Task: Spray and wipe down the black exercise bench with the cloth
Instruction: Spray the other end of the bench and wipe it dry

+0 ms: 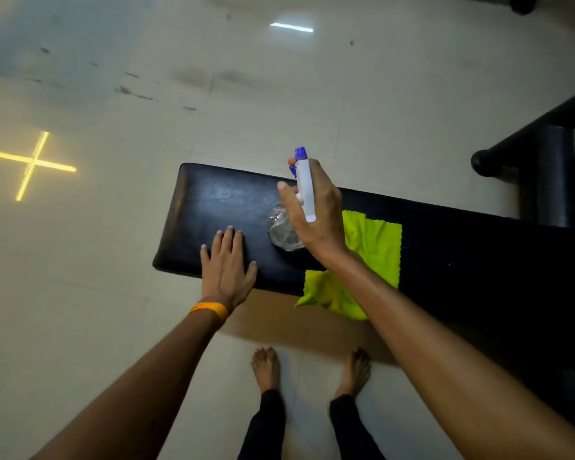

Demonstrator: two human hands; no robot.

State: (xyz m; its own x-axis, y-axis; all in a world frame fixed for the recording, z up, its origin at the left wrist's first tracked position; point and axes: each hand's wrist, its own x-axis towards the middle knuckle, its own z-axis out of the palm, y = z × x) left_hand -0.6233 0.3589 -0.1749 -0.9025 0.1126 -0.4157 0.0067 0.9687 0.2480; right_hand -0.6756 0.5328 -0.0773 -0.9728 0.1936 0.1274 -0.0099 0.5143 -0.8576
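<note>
The black exercise bench (210, 200) runs from the middle of the view off to the right. My right hand (316, 210) grips a clear spray bottle (283, 232) with a white and blue trigger head, held over the bench and pointing away from me. My left hand (228, 265) lies flat on the near edge of the bench, fingers spread, an orange band on its wrist. A lime-green cloth (372, 244) lies on the bench under my right forearm and hangs over the near edge.
Pale tiled floor surrounds the bench, with a yellow cross of reflected light (32, 164) at the left. Black equipment bars (538, 141) stand at the right behind the bench. My bare feet (266, 366) stand on the floor just in front of the bench.
</note>
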